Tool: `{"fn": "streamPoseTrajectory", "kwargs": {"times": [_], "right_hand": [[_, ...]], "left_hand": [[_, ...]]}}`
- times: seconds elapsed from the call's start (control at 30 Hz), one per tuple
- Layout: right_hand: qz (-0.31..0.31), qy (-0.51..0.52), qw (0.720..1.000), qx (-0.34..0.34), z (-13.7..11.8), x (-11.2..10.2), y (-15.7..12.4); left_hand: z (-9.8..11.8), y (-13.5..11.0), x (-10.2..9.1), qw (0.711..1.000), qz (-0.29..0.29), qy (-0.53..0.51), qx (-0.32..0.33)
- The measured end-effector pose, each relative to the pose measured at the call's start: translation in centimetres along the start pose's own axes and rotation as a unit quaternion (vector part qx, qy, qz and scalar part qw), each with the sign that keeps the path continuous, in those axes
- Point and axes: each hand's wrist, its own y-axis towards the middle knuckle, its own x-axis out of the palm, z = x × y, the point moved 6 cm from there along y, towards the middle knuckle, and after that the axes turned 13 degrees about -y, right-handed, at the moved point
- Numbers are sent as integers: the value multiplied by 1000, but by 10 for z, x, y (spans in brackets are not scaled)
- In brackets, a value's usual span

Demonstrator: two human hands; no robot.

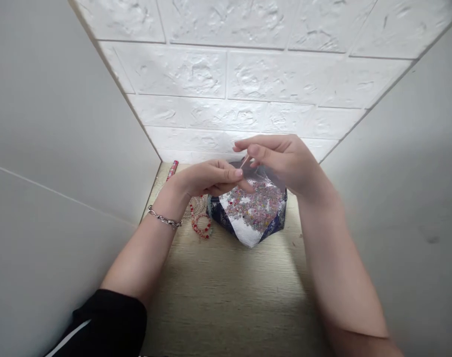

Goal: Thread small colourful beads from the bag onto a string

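Observation:
My left hand [220,177] is closed, thumb against fingers, on a thin pale pink strand [244,161]. Higher up and to the right, my right hand [278,156] is bent over with thumb and fingers close together at the strand's upper end. Whether it is a cord or a thin stick I cannot tell. Below both hands lies an opened dark blue bag [222,217] with a silvery white lining. Many small pink, clear and coloured beads [257,206] are spread on that lining, partly hidden by my fingers.
Red beaded strings [201,228] lie left of the bag on the pale wooden tabletop [226,297]. A red patterned tube-like object [172,170] sits behind my left wrist. A white brick-pattern wall [255,74] closes the back, with grey panels on both sides.

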Motion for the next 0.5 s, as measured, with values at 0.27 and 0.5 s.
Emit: {"fn": "streamPoseTrajectory", "kwargs": {"times": [0.27, 0.5], "right_hand": [[80, 1, 995, 67, 34, -32, 7], [95, -8, 992, 82, 51, -20, 19]], "left_hand": [[-17, 3, 19, 956, -117, 206, -172], [-33, 27, 8, 974, -52, 191, -107]]}}
